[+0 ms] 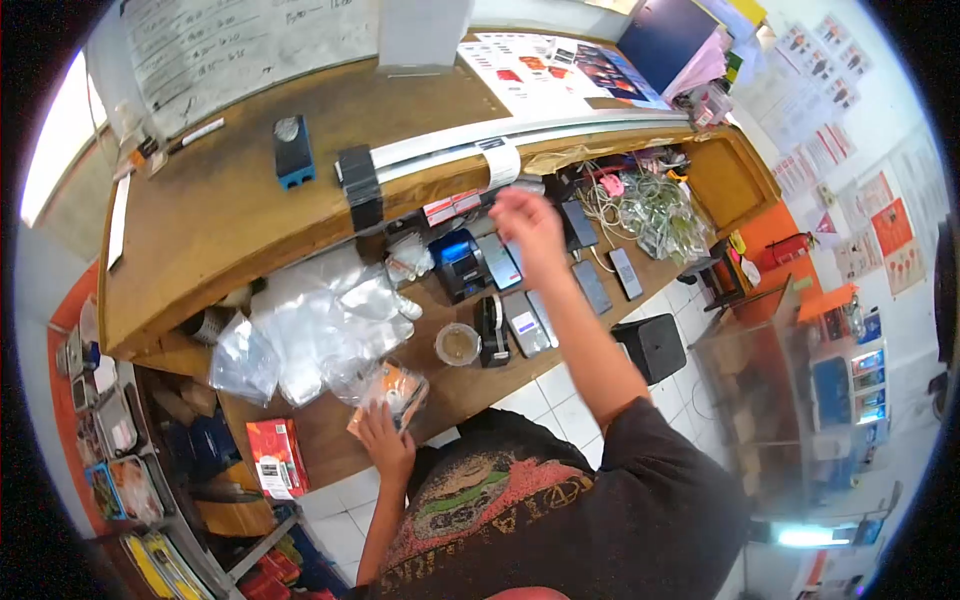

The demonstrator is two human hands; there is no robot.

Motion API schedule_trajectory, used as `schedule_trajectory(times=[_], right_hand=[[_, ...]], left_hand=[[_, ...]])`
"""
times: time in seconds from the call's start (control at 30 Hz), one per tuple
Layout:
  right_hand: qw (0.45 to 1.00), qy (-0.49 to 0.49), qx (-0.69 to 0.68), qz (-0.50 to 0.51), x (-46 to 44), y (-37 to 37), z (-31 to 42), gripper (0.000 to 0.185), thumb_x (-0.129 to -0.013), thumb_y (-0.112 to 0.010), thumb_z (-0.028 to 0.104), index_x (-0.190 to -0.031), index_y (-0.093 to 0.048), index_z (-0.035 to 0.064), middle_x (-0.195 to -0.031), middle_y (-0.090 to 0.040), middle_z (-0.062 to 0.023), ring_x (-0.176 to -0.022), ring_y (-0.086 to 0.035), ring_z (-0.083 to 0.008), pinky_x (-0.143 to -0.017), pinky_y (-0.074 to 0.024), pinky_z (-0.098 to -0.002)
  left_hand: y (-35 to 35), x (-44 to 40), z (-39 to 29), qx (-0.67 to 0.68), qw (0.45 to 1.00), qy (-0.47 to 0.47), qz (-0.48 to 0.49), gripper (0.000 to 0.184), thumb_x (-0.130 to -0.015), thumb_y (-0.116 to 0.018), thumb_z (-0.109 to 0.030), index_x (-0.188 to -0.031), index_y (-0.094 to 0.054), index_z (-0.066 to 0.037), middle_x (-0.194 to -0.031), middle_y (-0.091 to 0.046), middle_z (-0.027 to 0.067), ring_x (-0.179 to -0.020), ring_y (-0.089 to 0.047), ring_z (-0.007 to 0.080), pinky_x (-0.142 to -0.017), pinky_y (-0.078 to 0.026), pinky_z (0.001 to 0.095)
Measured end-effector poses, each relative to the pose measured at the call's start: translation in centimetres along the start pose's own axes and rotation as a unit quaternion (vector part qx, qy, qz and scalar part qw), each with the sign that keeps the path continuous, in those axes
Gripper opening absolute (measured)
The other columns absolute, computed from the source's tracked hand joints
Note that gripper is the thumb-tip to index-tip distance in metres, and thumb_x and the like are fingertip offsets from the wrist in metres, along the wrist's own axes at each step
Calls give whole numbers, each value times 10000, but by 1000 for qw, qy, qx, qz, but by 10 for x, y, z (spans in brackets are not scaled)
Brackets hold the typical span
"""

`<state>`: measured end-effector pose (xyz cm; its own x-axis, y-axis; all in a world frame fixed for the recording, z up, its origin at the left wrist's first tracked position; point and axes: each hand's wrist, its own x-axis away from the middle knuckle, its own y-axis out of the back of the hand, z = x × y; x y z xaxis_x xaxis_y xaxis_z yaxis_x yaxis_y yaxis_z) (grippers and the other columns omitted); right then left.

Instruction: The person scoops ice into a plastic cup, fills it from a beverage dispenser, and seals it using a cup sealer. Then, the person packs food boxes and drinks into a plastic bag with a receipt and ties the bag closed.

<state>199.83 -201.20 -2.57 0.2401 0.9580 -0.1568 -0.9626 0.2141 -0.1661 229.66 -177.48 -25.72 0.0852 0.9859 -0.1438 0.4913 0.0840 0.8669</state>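
Clear bag (404,388), orange contents, on desk (328,432)

On the table (335,440), at near left, a packet stack (277,457); to its right, a package (402,388); beyond both, plastic bags (330,320). At the middle, a round container (457,344), with phones (592,287) to its right. At far right, cables (600,210). Along the far side, a raised shelf (225,175), with printed sheets (540,70) toward its right.

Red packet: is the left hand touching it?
No, the left hand is on the orange plastic-wrapped package, right of the red packet.
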Motion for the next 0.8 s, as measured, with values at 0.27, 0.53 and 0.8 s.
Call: schedule_trajectory(times=[0.27,0.53,0.8], right_hand=[[926,181,251,-216,-328,160,48,196,-816,-646,110,-999,-678,47,-907,-684,-55,-733,-617,-144,-643,-504,-286],[818,-39,538,-199,-499,198,14,584,-768,-699,518,-1192,-647,121,-1259,-618,-153,-1179,-586,-291,-1002,-439,-409],[957,267,101,47,-399,127,68,291,-766,-743,175,-987,-688,-5,-870,-719,-110,-787,-659,-176,-756,-521,-329]], left_hand=[[31,0,-60,-20,987,102,-119,812,-700,-679,-83,-1417,-309,6,-1498,-222,280,-1351,-236,463,-1087,-196,560],[52,-28,-181,-130,950,211,-192,776,-756,-641,-49,-1430,-258,-6,-1490,-227,277,-1336,-261,443,-1078,-196,555],[76,-88,-240,-19,963,96,-251,727,-733,-684,-62,-1392,-377,-29,-1437,-346,245,-1295,-344,424,-1076,-239,500]])
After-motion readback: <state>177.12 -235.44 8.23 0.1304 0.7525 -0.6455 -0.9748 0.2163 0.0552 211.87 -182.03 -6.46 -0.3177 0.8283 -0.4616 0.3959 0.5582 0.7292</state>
